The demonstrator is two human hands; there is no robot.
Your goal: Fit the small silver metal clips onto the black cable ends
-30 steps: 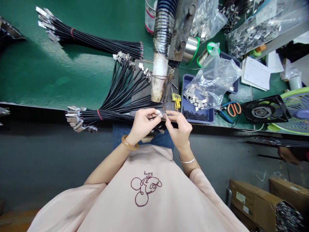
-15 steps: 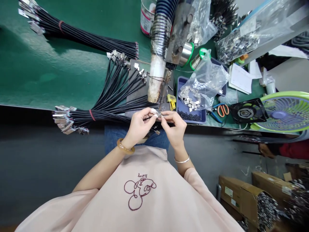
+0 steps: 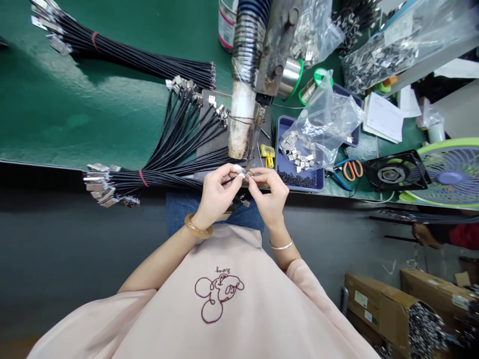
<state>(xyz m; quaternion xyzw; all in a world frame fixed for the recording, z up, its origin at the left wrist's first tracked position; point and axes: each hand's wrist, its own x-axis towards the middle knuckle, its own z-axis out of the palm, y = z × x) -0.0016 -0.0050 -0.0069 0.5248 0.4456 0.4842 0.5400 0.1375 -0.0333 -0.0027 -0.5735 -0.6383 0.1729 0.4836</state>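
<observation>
My left hand (image 3: 220,195) pinches the end of a black cable (image 3: 229,180), its thumb and forefinger closed, with white covering on fingertips. Close against it, my right hand (image 3: 270,194) pinches a small metal connector (image 3: 247,174) at the cable's end. Fingertips hide most of that joint. To the left lies a bundle of black cables (image 3: 164,178) with metal plugs, held by a red band. More loose cables (image 3: 177,127) fan out behind it. Just above the hands hangs a taped hose nozzle (image 3: 239,132), beside a metal clamp arm (image 3: 270,75).
Right of the hands sits a blue tray (image 3: 320,182) with metal shells and small black parts. Beyond it are orange-handled pliers (image 3: 352,170), a black fan (image 3: 396,171) and a green fan (image 3: 451,174). Another cable bundle (image 3: 142,57) lies at back left. Another person's hand (image 3: 425,235) shows at right.
The view has shifted slightly, so things on the right appear farther right. Both hands stay together at the connector, with only small finger movement.
</observation>
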